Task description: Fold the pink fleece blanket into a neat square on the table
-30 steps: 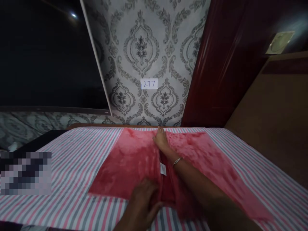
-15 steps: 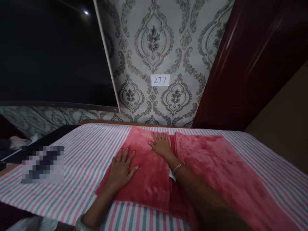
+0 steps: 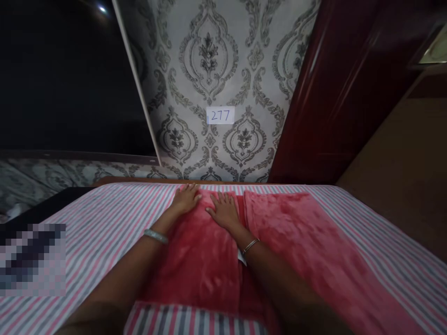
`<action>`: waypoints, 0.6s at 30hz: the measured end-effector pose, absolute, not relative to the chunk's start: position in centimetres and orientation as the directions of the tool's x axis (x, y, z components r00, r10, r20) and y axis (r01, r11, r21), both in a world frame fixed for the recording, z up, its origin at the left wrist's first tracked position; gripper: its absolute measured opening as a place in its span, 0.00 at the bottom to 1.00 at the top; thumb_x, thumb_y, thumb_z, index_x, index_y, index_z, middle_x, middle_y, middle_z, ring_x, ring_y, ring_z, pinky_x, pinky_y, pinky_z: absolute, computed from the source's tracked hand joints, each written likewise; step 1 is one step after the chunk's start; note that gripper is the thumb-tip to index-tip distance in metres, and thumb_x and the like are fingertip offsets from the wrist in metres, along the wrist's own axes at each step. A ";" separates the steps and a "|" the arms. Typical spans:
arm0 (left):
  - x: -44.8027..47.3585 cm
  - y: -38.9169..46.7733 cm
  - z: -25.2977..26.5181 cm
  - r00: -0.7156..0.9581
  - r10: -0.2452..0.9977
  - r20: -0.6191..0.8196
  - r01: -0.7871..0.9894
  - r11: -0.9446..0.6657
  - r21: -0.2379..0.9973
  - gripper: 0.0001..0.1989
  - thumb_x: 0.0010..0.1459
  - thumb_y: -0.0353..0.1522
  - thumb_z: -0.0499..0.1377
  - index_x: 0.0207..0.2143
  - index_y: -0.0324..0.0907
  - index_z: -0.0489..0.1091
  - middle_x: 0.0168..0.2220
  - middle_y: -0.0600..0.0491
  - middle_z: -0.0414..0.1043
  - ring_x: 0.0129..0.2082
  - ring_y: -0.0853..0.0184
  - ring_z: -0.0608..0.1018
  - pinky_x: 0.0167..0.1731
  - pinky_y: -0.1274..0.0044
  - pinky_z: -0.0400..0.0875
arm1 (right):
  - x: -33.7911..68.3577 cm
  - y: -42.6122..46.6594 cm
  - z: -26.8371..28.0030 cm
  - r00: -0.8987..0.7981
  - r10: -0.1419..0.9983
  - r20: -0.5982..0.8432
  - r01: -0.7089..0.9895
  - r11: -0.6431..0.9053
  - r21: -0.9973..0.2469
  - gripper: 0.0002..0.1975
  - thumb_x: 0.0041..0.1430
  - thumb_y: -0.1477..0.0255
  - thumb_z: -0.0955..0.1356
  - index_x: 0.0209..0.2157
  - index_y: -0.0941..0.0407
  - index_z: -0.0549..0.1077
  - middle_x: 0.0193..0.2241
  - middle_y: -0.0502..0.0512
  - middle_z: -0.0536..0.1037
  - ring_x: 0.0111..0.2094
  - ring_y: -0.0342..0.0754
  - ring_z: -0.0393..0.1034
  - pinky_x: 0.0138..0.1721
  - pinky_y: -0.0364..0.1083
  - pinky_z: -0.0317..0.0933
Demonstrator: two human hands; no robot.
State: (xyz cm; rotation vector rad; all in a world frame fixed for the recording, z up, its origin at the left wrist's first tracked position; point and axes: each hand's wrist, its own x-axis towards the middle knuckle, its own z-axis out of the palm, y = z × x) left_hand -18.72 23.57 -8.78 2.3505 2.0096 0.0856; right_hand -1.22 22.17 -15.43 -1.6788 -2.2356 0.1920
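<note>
A plush red blanket (image 3: 195,251) lies on the striped cloth, its left part folded inward over itself. Near the far left corner of that folded part, my left hand (image 3: 186,199) rests flat with fingers stretched out. My right hand (image 3: 224,210) lies open on the same folded part, close to its right edge, fingers spread. Under my right wrist a small white tag (image 3: 241,258) pokes out at the fold's edge. The blanket's right part (image 3: 296,232) lies flat beyond a narrow gap and runs under my right forearm.
A striped cloth (image 3: 94,232) covers the table. Behind it stands a patterned wall with a paper marked 277 (image 3: 220,115). A large dark screen (image 3: 70,83) is at the left, a glossy dark red panel (image 3: 314,116) at the right. A blurred-out item (image 3: 31,260) lies on the left.
My left hand has slid forward from the middle of the folded part to its far left corner. My right hand stays in place on the blanket. The view has shifted slightly right.
</note>
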 end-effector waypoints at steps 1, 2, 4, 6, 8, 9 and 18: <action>-18.6 24.6 -9.7 0.138 0.990 0.006 0.988 -0.138 0.070 0.28 0.68 0.40 0.44 0.68 0.41 0.53 0.70 0.45 0.49 0.70 0.54 0.51 0.64 0.55 0.49 | -1.2 22.2 -15.4 -0.245 0.951 0.188 0.904 0.294 -0.309 0.34 0.67 0.50 0.58 0.68 0.52 0.56 0.69 0.62 0.51 0.70 0.63 0.39 0.66 0.61 0.30; -18.6 25.3 -10.6 0.121 0.992 0.016 0.990 -0.122 0.067 0.28 0.69 0.41 0.43 0.68 0.42 0.54 0.70 0.46 0.50 0.70 0.54 0.51 0.63 0.53 0.50 | -1.2 22.2 -15.3 -0.243 0.952 0.187 0.904 0.292 -0.313 0.34 0.66 0.50 0.58 0.68 0.52 0.56 0.69 0.62 0.51 0.70 0.63 0.39 0.66 0.61 0.29; -19.0 26.2 -12.6 0.090 0.995 0.051 0.994 -0.093 0.060 0.28 0.69 0.41 0.41 0.67 0.44 0.55 0.70 0.47 0.51 0.70 0.55 0.53 0.63 0.53 0.51 | -1.2 22.4 -15.2 -0.220 0.960 0.171 0.907 0.266 -0.327 0.34 0.66 0.50 0.58 0.68 0.52 0.56 0.70 0.61 0.49 0.70 0.62 0.38 0.67 0.61 0.28; -19.4 26.6 -13.9 0.076 0.993 0.085 0.995 -0.080 0.051 0.28 0.69 0.41 0.40 0.68 0.45 0.54 0.70 0.48 0.52 0.70 0.56 0.53 0.63 0.54 0.51 | -1.1 22.6 -15.1 -0.165 0.976 0.144 0.916 0.206 -0.345 0.36 0.66 0.50 0.57 0.69 0.53 0.54 0.70 0.62 0.46 0.71 0.61 0.34 0.67 0.60 0.28; -19.7 26.8 -14.5 0.071 0.994 0.082 0.996 -0.075 0.049 0.29 0.69 0.42 0.39 0.68 0.45 0.54 0.70 0.49 0.51 0.70 0.56 0.52 0.63 0.54 0.51 | -1.0 22.8 -15.1 -0.090 0.989 0.115 0.923 0.126 -0.365 0.37 0.66 0.49 0.57 0.69 0.56 0.53 0.71 0.65 0.44 0.71 0.61 0.31 0.67 0.60 0.27; -19.8 26.9 -14.6 0.070 0.994 0.078 0.996 -0.074 0.051 0.29 0.68 0.43 0.39 0.68 0.45 0.54 0.70 0.49 0.51 0.70 0.56 0.52 0.64 0.54 0.50 | -1.0 22.9 -15.1 -0.060 0.993 0.104 0.923 0.095 -0.373 0.38 0.66 0.49 0.57 0.69 0.57 0.53 0.70 0.66 0.43 0.71 0.61 0.30 0.67 0.60 0.26; -19.9 27.2 -14.2 0.082 0.995 0.059 0.991 -0.088 0.096 0.31 0.68 0.45 0.38 0.69 0.44 0.52 0.70 0.46 0.49 0.70 0.55 0.51 0.63 0.52 0.49 | -0.8 23.1 -14.5 -0.016 0.999 0.041 0.917 0.031 -0.398 0.39 0.66 0.50 0.57 0.69 0.61 0.50 0.70 0.69 0.41 0.71 0.61 0.29 0.66 0.61 0.28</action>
